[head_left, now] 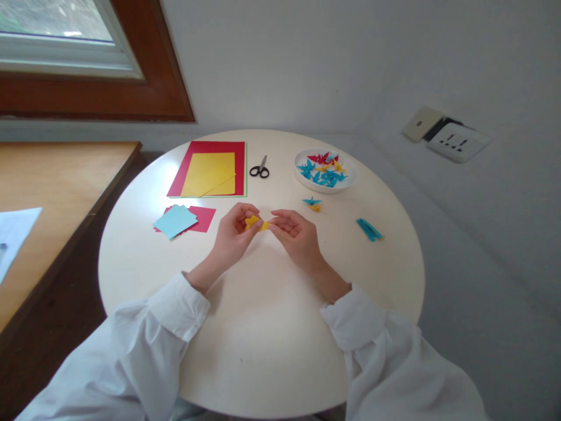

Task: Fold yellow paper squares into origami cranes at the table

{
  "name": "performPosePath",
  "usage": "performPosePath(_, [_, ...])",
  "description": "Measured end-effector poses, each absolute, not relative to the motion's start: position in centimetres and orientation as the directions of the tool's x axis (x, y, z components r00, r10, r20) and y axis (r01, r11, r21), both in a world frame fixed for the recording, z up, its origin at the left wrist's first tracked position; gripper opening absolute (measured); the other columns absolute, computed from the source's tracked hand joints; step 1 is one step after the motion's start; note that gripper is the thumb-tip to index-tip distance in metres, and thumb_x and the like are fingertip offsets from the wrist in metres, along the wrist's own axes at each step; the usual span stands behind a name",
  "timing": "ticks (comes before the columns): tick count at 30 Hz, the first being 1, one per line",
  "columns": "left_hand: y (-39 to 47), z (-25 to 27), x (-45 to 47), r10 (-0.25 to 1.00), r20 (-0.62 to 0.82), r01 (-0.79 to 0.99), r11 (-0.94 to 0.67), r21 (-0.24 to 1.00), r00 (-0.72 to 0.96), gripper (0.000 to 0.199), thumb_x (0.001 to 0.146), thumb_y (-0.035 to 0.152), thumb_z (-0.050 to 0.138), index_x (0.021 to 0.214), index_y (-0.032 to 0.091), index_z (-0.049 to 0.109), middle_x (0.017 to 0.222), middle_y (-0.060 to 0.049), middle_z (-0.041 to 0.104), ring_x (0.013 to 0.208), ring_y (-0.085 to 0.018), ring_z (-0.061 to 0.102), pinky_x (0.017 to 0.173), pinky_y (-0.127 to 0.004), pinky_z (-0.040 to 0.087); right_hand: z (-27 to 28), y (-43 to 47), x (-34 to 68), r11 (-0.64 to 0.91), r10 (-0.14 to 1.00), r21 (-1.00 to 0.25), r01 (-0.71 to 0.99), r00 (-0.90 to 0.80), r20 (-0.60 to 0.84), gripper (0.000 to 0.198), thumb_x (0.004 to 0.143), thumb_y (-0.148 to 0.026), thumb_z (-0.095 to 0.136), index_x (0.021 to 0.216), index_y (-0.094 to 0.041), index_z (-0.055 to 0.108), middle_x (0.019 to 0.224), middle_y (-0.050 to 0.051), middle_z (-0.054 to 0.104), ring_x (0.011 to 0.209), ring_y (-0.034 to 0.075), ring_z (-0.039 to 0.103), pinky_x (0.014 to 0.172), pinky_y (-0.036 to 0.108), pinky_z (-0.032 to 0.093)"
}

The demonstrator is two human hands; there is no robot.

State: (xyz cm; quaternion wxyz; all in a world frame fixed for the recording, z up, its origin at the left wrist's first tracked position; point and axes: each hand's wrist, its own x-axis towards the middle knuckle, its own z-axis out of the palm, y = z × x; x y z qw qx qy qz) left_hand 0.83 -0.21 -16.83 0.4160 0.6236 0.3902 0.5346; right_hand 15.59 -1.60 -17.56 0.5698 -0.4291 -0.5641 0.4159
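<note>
A small folded piece of yellow paper [253,221] is held between my two hands above the middle of the round white table [263,351]. The fingers and thumb of my left hand [235,233] pinch its left part. At its right end, my right hand [298,237] grips it between thumb and fingers. Part of the paper is hidden behind my fingertips, so its full shape does not show. Beyond my right hand lie a blue folded paper crane [312,201] and a small yellow folded piece [316,207].
A white dish [326,188] holds several red, blue and yellow paper cranes. Scissors [259,171] lie beside stacked red and yellow sheets [210,169]. Light blue squares [175,221] rest over red ones at left. Blue folded strips [369,230] lie at right. A wooden desk [65,175] stands left.
</note>
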Motion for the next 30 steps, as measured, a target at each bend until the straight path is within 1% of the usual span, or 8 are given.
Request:
performPosePath(3, [-0.39,-16.74,0.99,0.926,0.348,0.06,-0.36,0.931,0.149,0.017,0.073,0.027,0.065,0.082,0.019,0.053,0.077,0.001,0.054,0.065,-0.01,0.052,0.058,-0.023,0.042,-17.49,-1.68,15.49,0.289,0.957,-0.957,0.041,-0.005,0.289,0.03,0.067,-0.029,0.071,0.094,-0.019,0.061,0.078,0.001,0.067,0.074,0.014,0.065,0.074,0.029,0.055])
performPosePath(8, [-0.6,-16.62,1.05,0.924,0.335,0.062,-0.351,0.934,0.186,0.016,0.074,0.026,0.065,0.082,0.019,0.053,0.075,0.0,0.054,0.066,-0.011,0.052,0.06,-0.024,0.042,-17.42,-1.68,15.46,0.355,0.934,-0.93,0.095,0.004,0.357,0.017,0.07,-0.028,0.068,0.083,-0.019,0.062,0.082,0.002,0.067,0.073,0.013,0.064,0.074,0.029,0.054])
performPosePath(14, [-0.63,-16.64,1.07,0.917,0.347,0.097,-0.37,0.924,0.196,0.014,0.075,0.025,0.063,0.082,0.019,0.053,0.076,0.0,0.054,0.065,-0.011,0.051,0.059,-0.024,0.041,-17.64,-1.58,15.46,0.327,0.945,-0.943,0.065,-0.008,0.327,0.026,0.068,-0.028,0.069,0.092,-0.02,0.061,0.076,0.0,0.066,0.072,0.013,0.064,0.072,0.028,0.054])
performPosePath(20, [-0.42,-16.78,0.93,0.886,0.44,0.197,-0.462,0.865,0.147,0.017,0.075,0.027,0.063,0.09,0.02,0.057,0.094,-0.005,0.061,0.09,-0.017,0.056,0.082,-0.032,0.043,-17.59,-1.54,15.69,0.358,0.924,-0.916,0.181,0.074,0.376,0.013,0.071,-0.025,0.065,0.083,-0.02,0.063,0.082,0.002,0.068,0.076,0.014,0.064,0.072,0.028,0.053])
performPosePath(22, [-0.36,-16.74,0.82,0.883,0.457,0.267,-0.469,0.842,0.109,0.017,0.074,0.028,0.065,0.087,0.02,0.059,0.087,-0.003,0.061,0.081,-0.015,0.055,0.076,-0.03,0.043,-17.59,-1.5,15.77,0.365,0.912,-0.903,0.228,0.107,0.396,0.01,0.072,-0.025,0.063,0.081,-0.02,0.063,0.08,0.003,0.068,0.075,0.015,0.063,0.07,0.028,0.053])
performPosePath(25, [-0.36,-16.74,0.8,0.913,0.395,0.294,-0.407,0.865,0.1,0.013,0.076,0.031,0.063,0.082,0.019,0.062,0.069,0.0,0.058,0.06,-0.012,0.049,0.059,-0.025,0.04,-17.62,-1.47,15.78,0.378,0.899,-0.884,0.275,0.117,0.421,0.008,0.072,-0.024,0.062,0.079,-0.02,0.063,0.078,0.003,0.068,0.073,0.015,0.063,0.068,0.028,0.052])
performPosePath(27, [-0.4,-16.79,0.87,0.929,0.348,0.275,-0.369,0.888,0.123,0.014,0.077,0.032,0.06,0.08,0.019,0.062,0.068,0.0,0.06,0.059,-0.012,0.05,0.057,-0.025,0.04,-17.64,-1.48,15.74,0.388,0.897,-0.878,0.281,0.104,0.43,0.008,0.073,-0.025,0.062,0.079,-0.02,0.064,0.079,0.003,0.068,0.073,0.015,0.063,0.068,0.028,0.051])
performPosePath(30, [-0.43,-16.91,0.98,0.935,0.329,0.248,-0.354,0.902,0.134,0.013,0.077,0.031,0.06,0.077,0.018,0.063,0.076,-0.003,0.066,0.068,-0.014,0.057,0.065,-0.027,0.045,-17.61,-1.5,15.69,0.389,0.897,-0.877,0.282,0.099,0.43,0.009,0.074,-0.026,0.062,0.08,-0.02,0.065,0.079,0.003,0.069,0.073,0.015,0.062,0.066,0.028,0.05])
